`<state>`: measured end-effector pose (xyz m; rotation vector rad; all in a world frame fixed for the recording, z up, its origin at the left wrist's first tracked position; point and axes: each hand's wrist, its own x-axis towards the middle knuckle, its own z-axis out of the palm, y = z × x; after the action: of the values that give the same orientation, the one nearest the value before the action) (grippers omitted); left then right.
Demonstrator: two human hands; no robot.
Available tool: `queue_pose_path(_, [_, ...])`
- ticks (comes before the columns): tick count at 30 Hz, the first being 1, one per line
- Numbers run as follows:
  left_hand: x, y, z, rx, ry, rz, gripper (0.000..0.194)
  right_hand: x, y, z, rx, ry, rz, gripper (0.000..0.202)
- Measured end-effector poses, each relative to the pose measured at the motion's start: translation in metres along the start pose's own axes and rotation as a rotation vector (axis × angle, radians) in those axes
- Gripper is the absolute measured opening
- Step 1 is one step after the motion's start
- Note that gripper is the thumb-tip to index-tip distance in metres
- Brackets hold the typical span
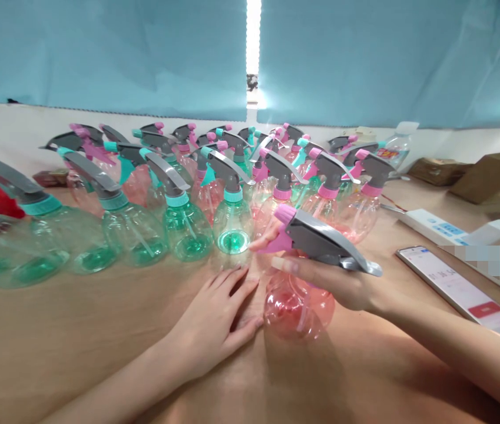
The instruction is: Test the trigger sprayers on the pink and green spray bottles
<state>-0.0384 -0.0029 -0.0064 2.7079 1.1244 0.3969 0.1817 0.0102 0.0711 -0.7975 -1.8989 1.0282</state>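
Pink spray bottle (296, 312), gripped at the neck, in front of the bottle rows.
Right hand (340, 281) curled round it below the trigger head; left hand (212, 318) holding nothing, fingers extended, palm down on bench (112, 347), thumb just beside the bottle. Green bottles (188, 241) beyond; phone (457, 282) flat, at right.

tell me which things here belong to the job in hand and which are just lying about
Likely the job: pink spray bottle, held in the right hand; other spray bottles, standing behind and leftward.

Seemingly just lying about: phone, white strip, cardboard box, labelled bottle.
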Motion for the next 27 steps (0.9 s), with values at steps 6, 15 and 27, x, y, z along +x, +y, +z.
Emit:
queue_pose_path(6, [0.001,0.001,0.0,-0.015,0.006,0.001,0.047,-0.003,0.005,0.004,0.133,-0.023,0.023,0.047])
queue_pose_path(15, [0.001,0.003,-0.003,-0.021,-0.001,-0.005,0.038,0.001,0.001,0.009,0.079,0.024,0.036,0.055])
queue_pose_path(27, [0.002,0.004,-0.005,-0.02,-0.034,-0.001,0.032,0.003,0.003,0.01,0.035,0.045,-0.012,0.046])
